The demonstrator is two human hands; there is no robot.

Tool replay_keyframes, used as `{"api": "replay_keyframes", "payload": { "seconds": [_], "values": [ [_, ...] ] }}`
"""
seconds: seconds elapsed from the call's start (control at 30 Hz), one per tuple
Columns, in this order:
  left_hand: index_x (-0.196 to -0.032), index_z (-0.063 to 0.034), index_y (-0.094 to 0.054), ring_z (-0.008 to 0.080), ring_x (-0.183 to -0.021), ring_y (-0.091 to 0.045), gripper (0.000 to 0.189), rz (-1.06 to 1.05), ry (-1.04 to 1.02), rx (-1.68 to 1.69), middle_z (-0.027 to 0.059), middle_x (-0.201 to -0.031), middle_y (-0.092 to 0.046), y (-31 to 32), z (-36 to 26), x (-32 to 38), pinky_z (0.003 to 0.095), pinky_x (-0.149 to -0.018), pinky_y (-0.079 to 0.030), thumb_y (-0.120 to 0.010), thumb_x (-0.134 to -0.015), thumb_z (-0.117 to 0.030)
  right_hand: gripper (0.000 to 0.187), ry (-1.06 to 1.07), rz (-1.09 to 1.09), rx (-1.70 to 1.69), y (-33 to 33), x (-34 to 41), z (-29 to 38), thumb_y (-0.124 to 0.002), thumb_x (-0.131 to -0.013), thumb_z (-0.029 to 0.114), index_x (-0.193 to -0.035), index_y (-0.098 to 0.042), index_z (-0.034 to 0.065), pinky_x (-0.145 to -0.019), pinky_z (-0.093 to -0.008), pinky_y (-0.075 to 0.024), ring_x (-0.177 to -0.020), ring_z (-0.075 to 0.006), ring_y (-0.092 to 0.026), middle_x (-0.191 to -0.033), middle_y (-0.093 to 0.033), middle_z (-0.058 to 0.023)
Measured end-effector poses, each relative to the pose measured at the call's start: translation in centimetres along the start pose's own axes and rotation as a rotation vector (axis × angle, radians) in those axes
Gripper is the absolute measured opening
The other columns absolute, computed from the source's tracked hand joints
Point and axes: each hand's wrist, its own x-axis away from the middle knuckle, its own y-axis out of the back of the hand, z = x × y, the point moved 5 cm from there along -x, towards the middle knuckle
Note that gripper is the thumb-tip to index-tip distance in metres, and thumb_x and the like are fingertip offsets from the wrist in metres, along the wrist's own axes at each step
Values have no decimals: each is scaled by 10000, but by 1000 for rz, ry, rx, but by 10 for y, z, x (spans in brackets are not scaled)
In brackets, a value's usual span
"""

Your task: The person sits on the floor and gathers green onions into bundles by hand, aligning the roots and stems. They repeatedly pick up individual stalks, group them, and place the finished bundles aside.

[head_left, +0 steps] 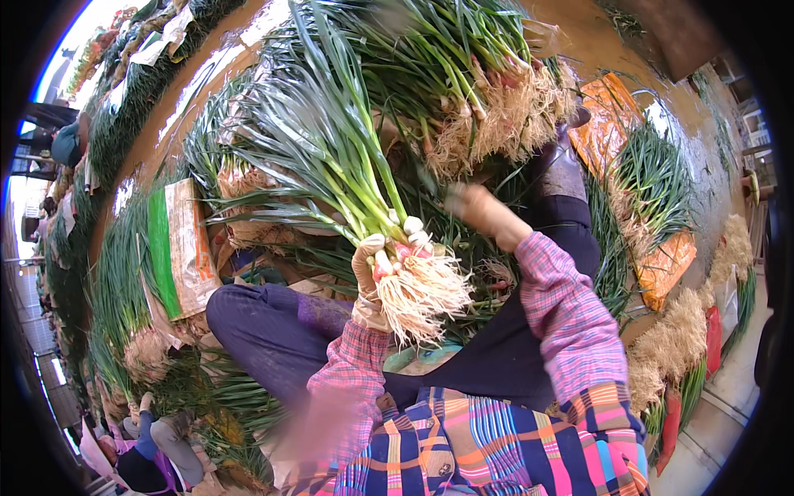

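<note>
My left hand wears a pale glove and grips a bunch of green garlic by its stems, just above the bulbs. White roots hang toward me, and the long green leaves fan away to the upper left. Some pinkish bulbs show between the gloved fingertips and the roots. My right hand, also gloved, is raised to the right of the bunch and apart from it. Motion blurs its fingers, so whether they hold anything is unclear. Loose green leaves and stalks lie below it, between my legs.
A large heap of green garlic lies ahead, roots to the right. On the left are more bunches and a white-green woven sack. Orange sacking lies on the wet floor at right. Another person sits at lower left.
</note>
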Motion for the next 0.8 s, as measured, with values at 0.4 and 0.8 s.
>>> {"api": "replay_keyframes", "payload": {
  "seconds": [0.4,0.8],
  "values": [
    [-1175,-37,-526,243,-940,-524,451,-45,48,-148,92,-969,-540,3,34,-33,394,-931,-435,-648,-784,-225,150,113,-616,-3,128,-18,19,-682,-911,169,-858,-636,37,-631,-272,-441,-663,-84,-496,-709,-563,-7],
    [-1214,7,-526,308,-1062,-567,455,-68,42,-98,146,-1080,-588,22,18,-37,469,-1053,-426,-633,-805,-161,186,114,-519,265,108,34,67,-671,-915,238,-1008,-658,78,-673,-358,-518,-750,-205,-656,-805,-674,-87]
  ]
}}
